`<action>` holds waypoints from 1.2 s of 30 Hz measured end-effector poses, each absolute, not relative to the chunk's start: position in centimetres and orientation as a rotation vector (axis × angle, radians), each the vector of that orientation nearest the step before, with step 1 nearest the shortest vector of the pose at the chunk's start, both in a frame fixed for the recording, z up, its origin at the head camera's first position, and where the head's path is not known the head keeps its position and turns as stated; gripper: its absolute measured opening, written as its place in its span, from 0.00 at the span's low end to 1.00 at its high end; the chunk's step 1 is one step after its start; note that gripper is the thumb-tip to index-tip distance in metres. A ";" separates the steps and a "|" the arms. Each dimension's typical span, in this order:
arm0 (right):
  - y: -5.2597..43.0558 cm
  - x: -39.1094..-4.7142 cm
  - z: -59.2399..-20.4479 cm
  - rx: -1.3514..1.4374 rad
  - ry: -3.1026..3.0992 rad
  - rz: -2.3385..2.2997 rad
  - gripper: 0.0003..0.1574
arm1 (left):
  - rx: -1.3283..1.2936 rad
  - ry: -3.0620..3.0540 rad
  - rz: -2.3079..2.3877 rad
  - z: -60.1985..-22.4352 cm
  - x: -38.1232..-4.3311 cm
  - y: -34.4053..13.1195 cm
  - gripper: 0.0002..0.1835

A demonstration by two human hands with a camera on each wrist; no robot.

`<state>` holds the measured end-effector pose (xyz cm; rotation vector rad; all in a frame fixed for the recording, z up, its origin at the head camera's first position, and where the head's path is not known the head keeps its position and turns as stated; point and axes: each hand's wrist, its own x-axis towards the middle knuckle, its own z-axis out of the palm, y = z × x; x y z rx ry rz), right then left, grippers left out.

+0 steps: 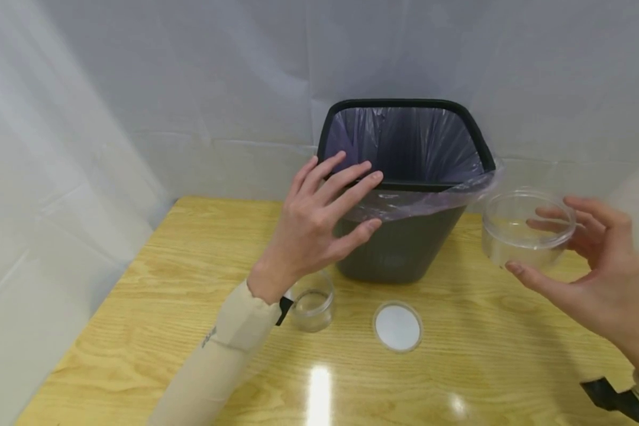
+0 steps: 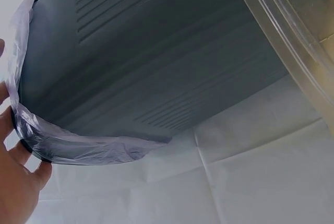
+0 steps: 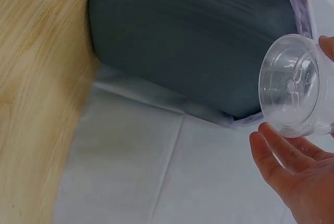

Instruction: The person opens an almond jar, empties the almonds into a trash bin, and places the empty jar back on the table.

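Note:
My right hand (image 1: 604, 260) holds a round clear plastic container (image 1: 527, 228) to the right of the trash bin, thumb on the near side and fingers on the far side. In the right wrist view the container (image 3: 289, 85) looks hollow and tilted, close to the bin. The dark grey trash bin (image 1: 399, 248) stands on the table, its rim lined with a translucent purple bag (image 1: 404, 207). My left hand (image 1: 314, 216) has its fingers spread over the front left of the rim; in the left wrist view its fingertips (image 2: 44, 169) lie right at the bagged edge.
A second clear container (image 1: 312, 310) stands on the wooden table (image 1: 191, 284), partly hidden by my left wrist. To its right lies a round white disc with a clear rim (image 1: 397, 326). A pale sheet (image 1: 218, 89) hangs behind and to the left.

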<state>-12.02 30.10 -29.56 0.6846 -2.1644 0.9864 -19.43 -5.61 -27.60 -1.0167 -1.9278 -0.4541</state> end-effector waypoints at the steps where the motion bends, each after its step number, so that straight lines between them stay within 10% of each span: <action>1: 30.1 -12.0 -29.6 0.679 -2.173 0.981 0.61 | -1.017 -1.930 -0.453 -27.6 -19.4 -5.6 0.28; 36: 29.4 -11.9 -32.2 0.749 -2.114 1.130 0.63 | -1.049 -1.918 -0.492 -27.5 -18.5 -6.5 0.28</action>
